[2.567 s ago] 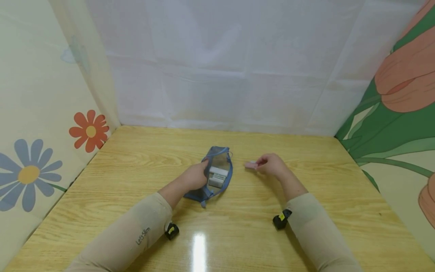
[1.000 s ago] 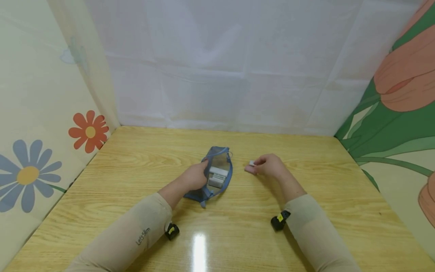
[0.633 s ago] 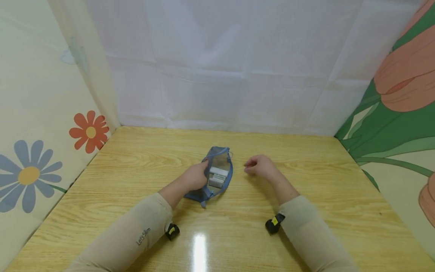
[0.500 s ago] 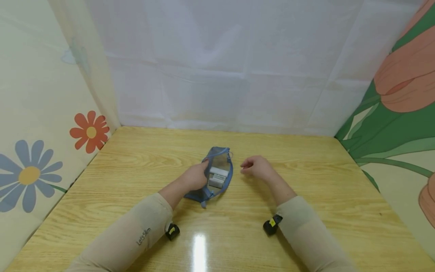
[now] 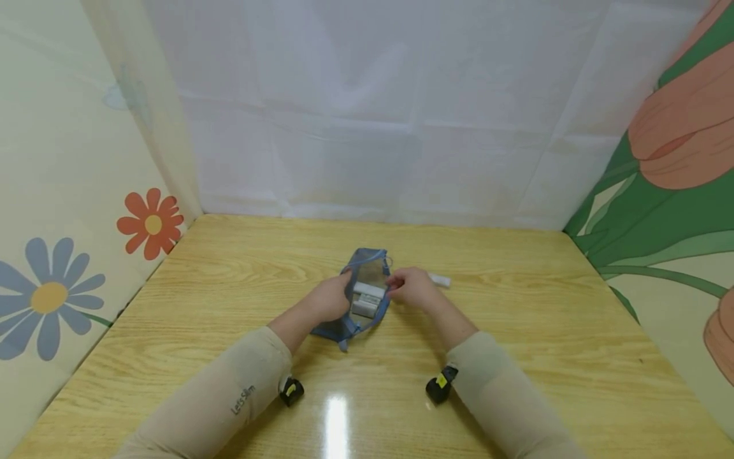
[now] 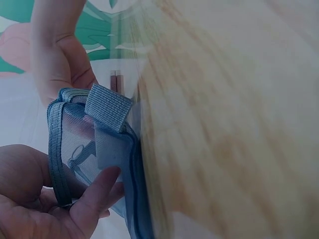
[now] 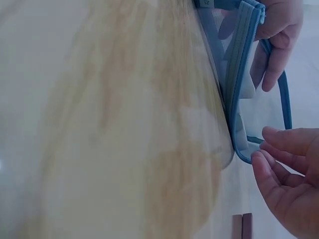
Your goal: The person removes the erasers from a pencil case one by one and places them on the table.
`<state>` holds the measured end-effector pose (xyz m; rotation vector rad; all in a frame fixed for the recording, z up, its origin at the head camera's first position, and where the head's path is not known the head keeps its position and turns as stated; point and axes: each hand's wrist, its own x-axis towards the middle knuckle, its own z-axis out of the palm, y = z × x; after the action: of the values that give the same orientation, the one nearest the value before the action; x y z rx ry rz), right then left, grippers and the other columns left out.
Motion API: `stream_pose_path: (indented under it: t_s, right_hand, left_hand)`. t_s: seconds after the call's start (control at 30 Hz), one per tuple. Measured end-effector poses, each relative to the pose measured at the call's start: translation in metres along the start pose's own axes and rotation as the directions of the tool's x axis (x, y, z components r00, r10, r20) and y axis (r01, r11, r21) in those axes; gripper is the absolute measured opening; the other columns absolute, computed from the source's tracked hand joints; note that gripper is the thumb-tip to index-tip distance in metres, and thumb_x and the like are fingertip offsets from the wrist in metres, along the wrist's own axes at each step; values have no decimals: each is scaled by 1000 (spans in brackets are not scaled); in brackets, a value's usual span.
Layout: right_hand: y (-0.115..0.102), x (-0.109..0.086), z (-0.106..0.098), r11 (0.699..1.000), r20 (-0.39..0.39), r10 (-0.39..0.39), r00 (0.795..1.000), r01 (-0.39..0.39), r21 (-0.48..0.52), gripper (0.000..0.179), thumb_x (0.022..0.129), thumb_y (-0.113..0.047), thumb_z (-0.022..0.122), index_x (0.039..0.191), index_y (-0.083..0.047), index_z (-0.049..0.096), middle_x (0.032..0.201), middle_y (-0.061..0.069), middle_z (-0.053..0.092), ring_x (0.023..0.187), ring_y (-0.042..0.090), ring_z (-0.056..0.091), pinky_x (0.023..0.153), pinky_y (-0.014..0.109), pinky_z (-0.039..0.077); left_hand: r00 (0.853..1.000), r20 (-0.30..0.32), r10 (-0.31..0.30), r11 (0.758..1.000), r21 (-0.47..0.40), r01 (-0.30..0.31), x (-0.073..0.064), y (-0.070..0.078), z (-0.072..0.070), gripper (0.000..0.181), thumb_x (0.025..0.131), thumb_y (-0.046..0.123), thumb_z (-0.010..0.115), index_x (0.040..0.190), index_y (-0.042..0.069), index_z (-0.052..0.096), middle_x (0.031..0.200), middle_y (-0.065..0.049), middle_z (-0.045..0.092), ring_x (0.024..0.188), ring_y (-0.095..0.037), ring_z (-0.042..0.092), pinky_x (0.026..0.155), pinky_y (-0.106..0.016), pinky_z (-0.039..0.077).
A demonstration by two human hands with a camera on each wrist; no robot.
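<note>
A blue mesh zip pouch (image 5: pixel 367 258) lies on the table with its mouth spread. Several small white and grey boxes (image 5: pixel 368 298) show inside it. My left hand (image 5: pixel 328 298) grips the pouch's left side; in the left wrist view its thumb and fingers (image 6: pixel 97 194) curl round the rim. At the opposite side, my right hand (image 5: pixel 414 290) has thumb and fingertips at the zip edge. The right wrist view shows those fingertips (image 7: pixel 269 133) pinching the end of the rim. Just beyond the right hand lies a short white bar (image 5: pixel 439 280), partly hidden.
The wooden table (image 5: pixel 189 357) has a glossy top. A white sheet (image 5: pixel 367 127) hangs along its back edge, and flower-printed panels (image 5: pixel 676 255) stand at both sides. Small black cameras (image 5: pixel 441 384) sit on both sleeves.
My right hand has let go of the small bar, leaving it on the table, and has moved left to the pouch's edge. The left hand and pouch have stayed in place.
</note>
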<state>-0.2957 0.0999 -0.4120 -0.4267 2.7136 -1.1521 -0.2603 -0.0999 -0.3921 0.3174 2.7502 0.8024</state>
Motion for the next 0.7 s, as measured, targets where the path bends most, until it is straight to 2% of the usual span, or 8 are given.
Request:
stream_pose_path:
  t_s: [0.13, 0.43, 0.53, 0.7]
  right_hand:
    - [-3, 2, 5, 1000, 4, 17, 1000, -17, 12, 26, 74, -5, 72, 99, 0, 67, 77, 4, 64, 65, 11, 55, 57, 23, 48]
    - [-2, 3, 10, 999, -10, 19, 1000, -19, -44, 26, 72, -13, 75, 96, -3, 69, 72, 1, 62, 61, 10, 54, 55, 22, 45]
    - [-2, 5, 11, 993, -25, 34, 999, -37, -116, 25, 71, -20, 77, 93, -9, 71, 72, -3, 63, 63, 10, 54, 63, 26, 43]
    - [-3, 6, 12, 972, -46, 81, 996, -89, -218, 22, 70, -29, 77, 89, -18, 73, 74, -9, 65, 69, 11, 54, 81, 45, 35]
  left_hand:
    - [1000, -1, 2, 1000, -2, -2, 1, -1, 1, 70, 77, -7, 48, 142, -3, 24, 140, -21, 36, 102, -27, 50, 66, -29, 44]
    - [1000, -16, 20, 999, 26, -20, 2, -3, 2, 68, 77, -6, 48, 141, -3, 27, 139, -21, 38, 106, -26, 49, 79, -34, 43]
    - [1000, -14, 20, 1000, 24, -19, 2, -2, 2, 68, 77, -6, 48, 141, -4, 27, 140, -21, 38, 107, -27, 49, 80, -34, 43]
    - [1000, -14, 15, 1000, 27, -14, 1, -1, 2, 68, 76, -6, 49, 141, -4, 27, 140, -21, 38, 106, -27, 49, 76, -33, 44]
